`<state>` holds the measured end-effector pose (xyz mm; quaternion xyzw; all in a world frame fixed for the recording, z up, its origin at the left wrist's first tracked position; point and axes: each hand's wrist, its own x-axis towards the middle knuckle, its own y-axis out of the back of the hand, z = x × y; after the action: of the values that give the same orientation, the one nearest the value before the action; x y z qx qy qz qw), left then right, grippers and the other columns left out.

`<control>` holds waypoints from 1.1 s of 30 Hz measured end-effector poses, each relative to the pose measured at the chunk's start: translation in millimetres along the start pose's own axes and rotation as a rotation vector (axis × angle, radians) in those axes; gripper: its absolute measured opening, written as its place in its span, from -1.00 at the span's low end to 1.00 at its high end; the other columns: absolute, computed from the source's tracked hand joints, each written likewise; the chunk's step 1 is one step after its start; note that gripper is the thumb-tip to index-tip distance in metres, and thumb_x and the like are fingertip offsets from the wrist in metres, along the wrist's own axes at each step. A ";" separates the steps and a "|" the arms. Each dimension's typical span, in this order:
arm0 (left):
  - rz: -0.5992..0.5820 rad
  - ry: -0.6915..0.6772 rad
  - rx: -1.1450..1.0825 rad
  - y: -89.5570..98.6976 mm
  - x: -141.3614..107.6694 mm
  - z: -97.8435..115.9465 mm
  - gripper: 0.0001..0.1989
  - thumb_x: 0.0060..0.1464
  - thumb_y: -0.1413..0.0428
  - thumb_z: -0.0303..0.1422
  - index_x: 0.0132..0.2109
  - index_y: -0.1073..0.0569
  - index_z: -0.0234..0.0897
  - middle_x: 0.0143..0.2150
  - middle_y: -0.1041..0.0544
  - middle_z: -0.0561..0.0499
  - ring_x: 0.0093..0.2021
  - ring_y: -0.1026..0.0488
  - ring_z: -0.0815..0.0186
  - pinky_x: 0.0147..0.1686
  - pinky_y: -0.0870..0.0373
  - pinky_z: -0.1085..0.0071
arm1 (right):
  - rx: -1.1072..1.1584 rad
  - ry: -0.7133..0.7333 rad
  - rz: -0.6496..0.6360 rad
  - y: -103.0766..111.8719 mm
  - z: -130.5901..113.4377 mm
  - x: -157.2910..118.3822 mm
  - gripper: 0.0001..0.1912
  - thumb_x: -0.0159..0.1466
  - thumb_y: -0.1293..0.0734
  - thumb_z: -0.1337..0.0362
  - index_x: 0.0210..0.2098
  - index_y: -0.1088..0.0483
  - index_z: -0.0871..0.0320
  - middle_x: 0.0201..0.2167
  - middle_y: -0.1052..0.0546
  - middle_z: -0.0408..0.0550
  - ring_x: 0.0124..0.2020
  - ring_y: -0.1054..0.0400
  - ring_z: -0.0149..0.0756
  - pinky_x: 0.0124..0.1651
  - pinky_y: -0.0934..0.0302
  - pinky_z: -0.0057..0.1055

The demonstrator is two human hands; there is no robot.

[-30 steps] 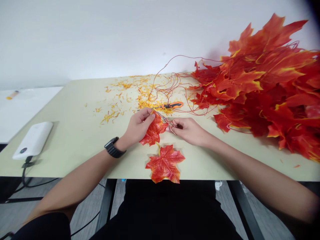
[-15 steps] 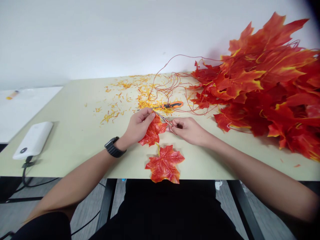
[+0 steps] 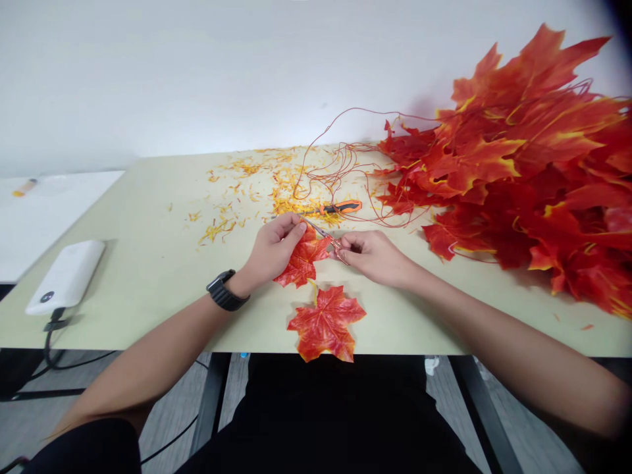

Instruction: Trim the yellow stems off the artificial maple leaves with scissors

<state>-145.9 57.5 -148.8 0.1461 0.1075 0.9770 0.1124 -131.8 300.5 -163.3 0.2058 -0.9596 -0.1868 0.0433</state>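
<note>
Between thumb and fingers, my left hand (image 3: 276,247) pinches a red artificial maple leaf (image 3: 302,262) by its upper left part, above the table. My right hand (image 3: 371,253) grips a small pair of metal scissors (image 3: 332,239), its fingers at the handles. The blades point up and left across the leaf's top edge, towards my left fingertips; their tips are hard to make out. Below hangs or lies a second red maple leaf (image 3: 326,324), its yellow stem running up to the held leaf. Its lowest points reach past the table's front edge.
A large heap of red leaves (image 3: 523,178) fills the right side, with thin red cord (image 3: 340,174) trailing from it. Yellow trimmings (image 3: 289,187) lie scattered at the back, near an orange-and-black handled tool (image 3: 340,207). A white power bank (image 3: 66,276) with a cable sits left.
The scissors' handles have drawn closer together in my right hand. The lower leaf has shifted very slightly; my left hand stays in place.
</note>
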 end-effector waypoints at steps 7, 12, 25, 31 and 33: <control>0.010 -0.001 0.008 0.7 -0.7 0.2 -0.68 0.37 -0.18 -0.16 -0.30 -0.43 -0.27 -0.42 -0.41 0.07 -0.42 -0.27 0.45 -0.39 -0.22 0.47 | 0.026 -0.015 0.004 -0.7 -2.2 -0.1 -0.51 0.31 -0.42 0.00 -0.50 -0.11 0.10 -0.47 -0.29 -0.16 -0.40 -0.19 -0.39 -0.32 -0.04 -0.39; -0.012 -0.004 0.007 0.8 -0.5 2.3 -0.72 0.36 -0.18 -0.20 -0.30 -0.44 -0.26 -0.41 -0.44 0.06 -0.40 -0.29 0.43 -0.36 -0.25 0.46 | -0.094 0.012 0.055 -0.5 -5.4 -0.8 -0.48 0.28 -0.45 0.00 -0.49 -0.09 0.10 -0.50 -0.19 -0.18 -0.42 -0.04 -0.40 -0.35 0.06 -0.37; -0.025 -0.011 0.074 1.1 -0.6 1.2 -0.65 0.38 -0.18 -0.10 -0.29 -0.41 -0.26 -0.43 -0.36 0.09 -0.44 -0.22 0.45 -0.39 -0.15 0.43 | -0.018 0.009 0.103 4.8 -9.7 1.6 -0.32 0.26 -0.48 -0.28 -0.50 -0.13 0.10 -0.46 -0.19 -0.18 -0.40 -0.02 -0.39 -0.32 0.09 -0.34; 0.017 -0.033 0.120 1.6 -0.6 -1.1 -0.61 0.40 -0.16 -0.06 -0.30 -0.37 -0.25 -0.45 -0.32 0.09 -0.44 -0.18 0.44 -0.41 -0.12 0.43 | -0.015 0.064 0.123 10.3 -19.6 0.5 -0.31 0.28 -0.45 -0.33 -0.50 -0.21 0.12 -0.45 -0.24 -0.17 -0.40 -0.01 -0.39 -0.32 0.09 -0.34; 0.022 -0.029 0.148 1.6 -1.0 -2.2 -0.61 0.41 -0.15 -0.07 -0.30 -0.36 -0.25 -0.45 -0.31 0.09 -0.44 -0.17 0.44 -0.40 -0.11 0.43 | 0.000 0.054 0.116 8.5 -20.8 0.3 -0.31 0.25 -0.47 -0.34 -0.49 -0.23 0.12 -0.47 -0.23 -0.18 -0.41 -0.01 -0.39 -0.33 0.09 -0.35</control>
<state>-146.0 55.3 -150.8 0.1693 0.1762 0.9653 0.0921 -132.1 300.5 -140.8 0.1546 -0.9684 -0.1785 0.0800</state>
